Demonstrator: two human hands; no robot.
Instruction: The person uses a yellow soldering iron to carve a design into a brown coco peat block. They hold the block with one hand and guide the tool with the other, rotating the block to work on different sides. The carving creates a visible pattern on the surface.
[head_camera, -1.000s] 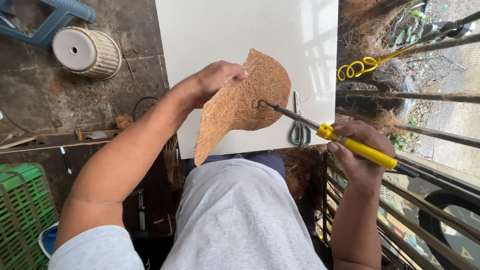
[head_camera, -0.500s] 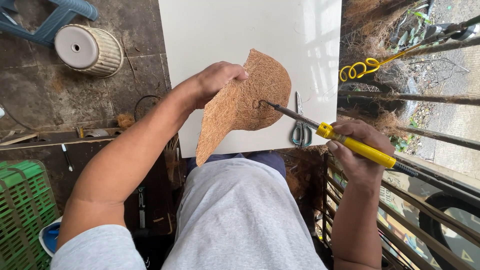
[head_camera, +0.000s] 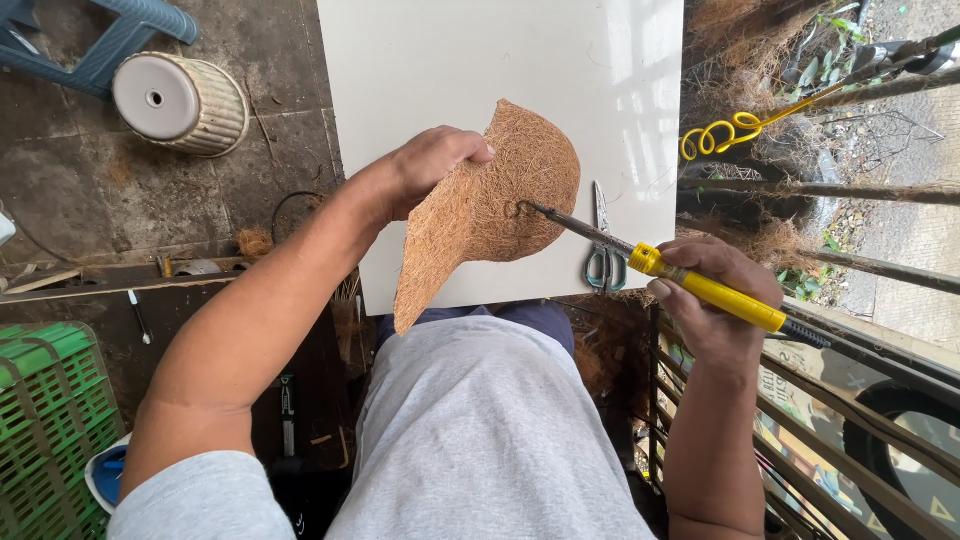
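While the left hand stays clamped on the coir sheet, the right hand, gripping the yellow-handled iron, has edged its tip into contact.

Rough fibrous coir sheet, smooth white board

left hand: arm outstretched, fingers pinched shut | right hand: fist-gripped, wrist bent inward

an outdoor backyard workshop: rough concrete floor, metal railing, green plastic crate, dry plants.
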